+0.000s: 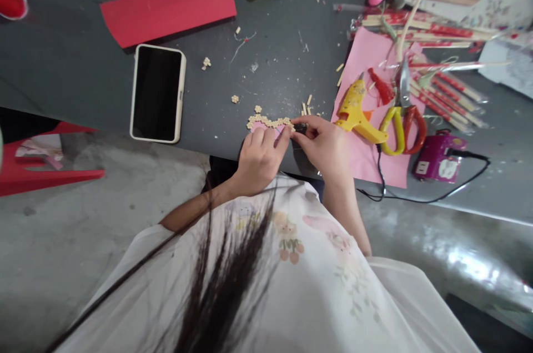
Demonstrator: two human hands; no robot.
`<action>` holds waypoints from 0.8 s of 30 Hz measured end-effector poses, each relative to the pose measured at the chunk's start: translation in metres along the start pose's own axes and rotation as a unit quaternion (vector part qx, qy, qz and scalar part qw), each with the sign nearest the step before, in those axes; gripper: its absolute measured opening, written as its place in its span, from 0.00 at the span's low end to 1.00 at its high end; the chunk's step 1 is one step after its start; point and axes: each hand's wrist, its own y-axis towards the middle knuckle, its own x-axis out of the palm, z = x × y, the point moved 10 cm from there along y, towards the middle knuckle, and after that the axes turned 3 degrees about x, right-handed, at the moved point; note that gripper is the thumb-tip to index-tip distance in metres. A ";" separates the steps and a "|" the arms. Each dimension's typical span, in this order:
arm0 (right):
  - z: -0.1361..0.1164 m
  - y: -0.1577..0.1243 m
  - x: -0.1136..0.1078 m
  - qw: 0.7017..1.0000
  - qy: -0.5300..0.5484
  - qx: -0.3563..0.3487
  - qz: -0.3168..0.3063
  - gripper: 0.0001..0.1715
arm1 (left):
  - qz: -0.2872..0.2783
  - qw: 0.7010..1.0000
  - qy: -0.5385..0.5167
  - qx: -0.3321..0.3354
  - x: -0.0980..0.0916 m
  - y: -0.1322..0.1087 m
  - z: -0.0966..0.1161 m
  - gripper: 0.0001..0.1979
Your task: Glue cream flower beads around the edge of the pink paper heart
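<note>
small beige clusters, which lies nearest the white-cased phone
The topmost small beige cluster, right of the white-cased phone; the others lie nearer the left hand.

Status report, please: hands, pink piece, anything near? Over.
Left hand on pink piece. Right hand at right end of its pale, bumpy border; grip unclear. Loose cluster beyond, yellow glue gun to the right.

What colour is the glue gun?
The glue gun is mostly yellow, best seen in the head view.
</note>
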 end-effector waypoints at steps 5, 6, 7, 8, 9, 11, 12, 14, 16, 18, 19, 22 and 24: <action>-0.001 0.000 0.000 1.000 -0.004 0.000 -0.006 0.12 | -0.008 1.000 -0.013 -0.005 0.002 0.000 0.000 0.23; -0.001 0.001 0.000 1.000 -0.004 0.002 -0.007 0.12 | -0.011 1.000 -0.018 -0.007 0.003 0.000 0.000 0.23; -0.001 0.001 0.000 1.000 -0.004 0.004 -0.008 0.12 | -0.013 1.000 -0.022 -0.008 0.003 0.000 0.000 0.23; -0.001 0.001 0.000 1.000 -0.004 0.005 -0.010 0.12 | -0.013 1.000 -0.024 -0.010 0.003 0.000 -0.001 0.23; -0.002 0.001 0.000 1.000 -0.004 0.004 -0.011 0.12 | -0.014 0.999 -0.027 -0.011 0.004 0.000 -0.001 0.23; -0.002 0.001 0.000 1.000 -0.003 0.002 -0.010 0.12 | -0.016 0.999 -0.036 -0.012 0.004 -0.001 -0.002 0.23; -0.002 0.001 0.000 1.000 -0.003 0.003 -0.009 0.12 | -0.017 0.999 -0.043 -0.010 0.005 -0.001 -0.002 0.23; -0.001 0.001 0.000 1.000 -0.003 0.007 -0.008 0.12 | -0.022 0.998 -0.056 -0.006 0.006 -0.002 -0.002 0.23; 0.000 0.002 0.000 1.000 -0.004 0.010 -0.008 0.12 | -0.022 0.998 -0.064 -0.001 0.006 -0.003 -0.002 0.23; 0.001 0.002 0.001 1.000 -0.005 0.009 -0.009 0.12 | -0.020 0.998 -0.067 0.001 0.005 -0.004 -0.002 0.22; 0.001 0.002 0.001 1.000 -0.006 0.008 -0.009 0.12 | -0.018 0.998 -0.068 0.000 0.004 -0.005 -0.003 0.21; 0.002 0.002 0.002 1.000 -0.010 0.005 -0.010 0.12 | -0.006 0.998 -0.063 0.004 0.000 -0.005 -0.003 0.18; 0.002 0.002 0.001 1.000 -0.009 0.004 -0.008 0.12 | 0.006 0.998 -0.055 0.010 -0.003 -0.006 -0.002 0.17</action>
